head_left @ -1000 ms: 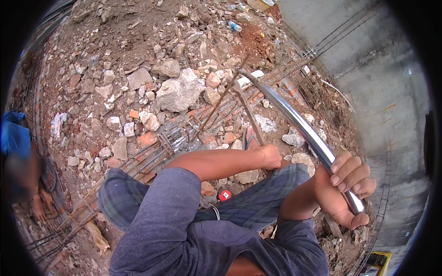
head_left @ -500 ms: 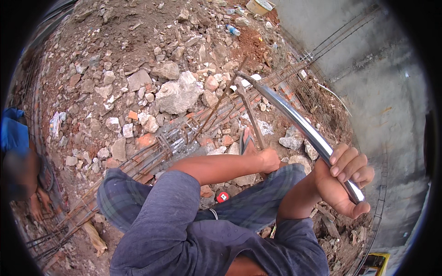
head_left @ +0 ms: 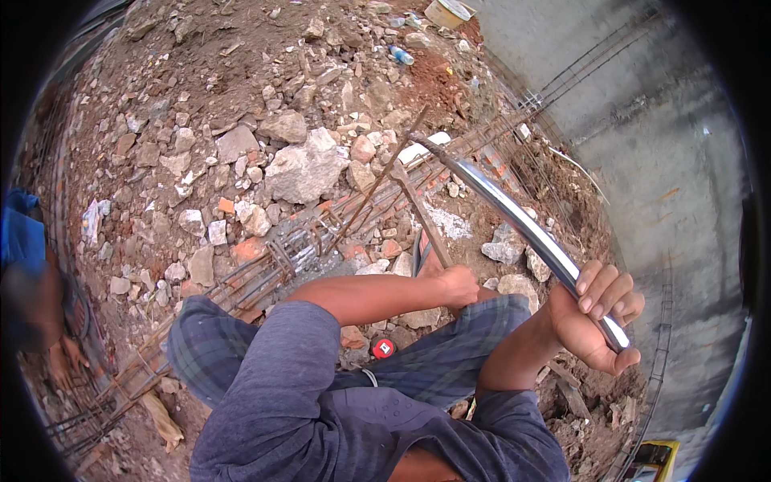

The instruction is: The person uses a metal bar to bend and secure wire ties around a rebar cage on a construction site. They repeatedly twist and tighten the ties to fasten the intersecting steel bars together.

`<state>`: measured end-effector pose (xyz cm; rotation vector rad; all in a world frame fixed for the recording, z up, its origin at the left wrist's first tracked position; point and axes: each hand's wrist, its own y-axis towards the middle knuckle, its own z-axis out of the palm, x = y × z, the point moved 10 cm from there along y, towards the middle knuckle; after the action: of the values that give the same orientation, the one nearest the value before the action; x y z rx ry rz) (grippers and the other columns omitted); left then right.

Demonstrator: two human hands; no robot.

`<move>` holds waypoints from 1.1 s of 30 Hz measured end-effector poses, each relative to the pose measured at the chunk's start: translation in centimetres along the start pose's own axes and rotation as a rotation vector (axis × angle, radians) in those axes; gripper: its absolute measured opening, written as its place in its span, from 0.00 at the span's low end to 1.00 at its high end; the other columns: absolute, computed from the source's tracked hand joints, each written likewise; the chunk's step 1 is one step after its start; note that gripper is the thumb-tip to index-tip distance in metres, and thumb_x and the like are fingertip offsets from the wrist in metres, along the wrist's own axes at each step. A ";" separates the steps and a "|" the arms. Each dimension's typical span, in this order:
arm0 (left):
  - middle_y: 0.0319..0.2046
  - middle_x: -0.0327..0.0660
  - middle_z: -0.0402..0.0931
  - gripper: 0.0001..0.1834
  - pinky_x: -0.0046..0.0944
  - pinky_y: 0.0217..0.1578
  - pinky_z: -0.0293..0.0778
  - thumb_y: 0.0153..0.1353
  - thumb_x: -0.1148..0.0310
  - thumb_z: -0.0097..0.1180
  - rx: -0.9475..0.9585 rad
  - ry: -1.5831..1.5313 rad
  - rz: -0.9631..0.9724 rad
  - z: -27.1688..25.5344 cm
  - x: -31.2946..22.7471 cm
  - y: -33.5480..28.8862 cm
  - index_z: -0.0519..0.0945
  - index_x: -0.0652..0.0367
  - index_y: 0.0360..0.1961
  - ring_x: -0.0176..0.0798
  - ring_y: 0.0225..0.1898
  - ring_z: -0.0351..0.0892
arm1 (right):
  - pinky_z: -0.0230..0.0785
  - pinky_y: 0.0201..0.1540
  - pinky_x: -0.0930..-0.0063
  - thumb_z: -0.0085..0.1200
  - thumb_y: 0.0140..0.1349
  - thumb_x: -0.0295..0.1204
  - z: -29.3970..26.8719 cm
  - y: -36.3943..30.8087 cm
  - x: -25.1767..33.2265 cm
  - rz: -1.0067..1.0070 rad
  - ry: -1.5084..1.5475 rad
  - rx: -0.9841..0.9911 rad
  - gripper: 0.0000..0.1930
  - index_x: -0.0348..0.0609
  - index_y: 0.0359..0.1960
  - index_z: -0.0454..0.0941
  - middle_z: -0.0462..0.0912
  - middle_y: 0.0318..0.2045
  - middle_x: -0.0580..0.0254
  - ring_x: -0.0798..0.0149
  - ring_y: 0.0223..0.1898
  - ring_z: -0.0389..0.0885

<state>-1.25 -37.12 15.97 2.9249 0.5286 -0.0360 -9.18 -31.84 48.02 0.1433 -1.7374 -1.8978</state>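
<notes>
My left hand point(head_left: 459, 287) is closed around the lower end of a rusty metal bar point(head_left: 421, 210). The bar leans up and away, its top close to a thin rusty rebar rod point(head_left: 377, 187) that stands at a slant over the rebar cage point(head_left: 283, 255). On the right, my raised right hand point(head_left: 596, 315) grips the near end of a shiny metal pipe point(head_left: 522, 223). A darker, rusty tip sticks out of the pipe's far end, beside the upper part of the rod. Whether tip and rod touch, I cannot tell.
Broken concrete and brick lie all around, with a large chunk point(head_left: 307, 169) beyond the cage. A grey wall point(head_left: 642, 161) stands on the right. A red round object point(head_left: 383, 348) lies by my legs. At the left edge, another person's hand point(head_left: 64, 361) hangs near rebar.
The rusty bar and my left hand have shifted left, and the bar's top sits lower. The pipe's far end has dipped slightly. Both hands keep their hold.
</notes>
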 end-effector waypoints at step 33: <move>0.31 0.36 0.88 0.08 0.46 0.37 0.79 0.58 0.62 0.61 -0.190 0.064 -0.048 -2.2 1.6 -2.5 0.90 0.47 0.27 0.43 0.36 0.89 | 0.68 0.27 0.67 0.53 0.60 0.68 -3.6 0.9 -1.5 0.008 0.061 -0.086 0.36 0.40 0.31 0.76 0.70 0.18 0.63 0.66 0.19 0.72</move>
<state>-0.66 -33.94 17.68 2.7360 0.5783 0.0966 -6.12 -34.32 47.87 0.1598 -1.6112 -1.9388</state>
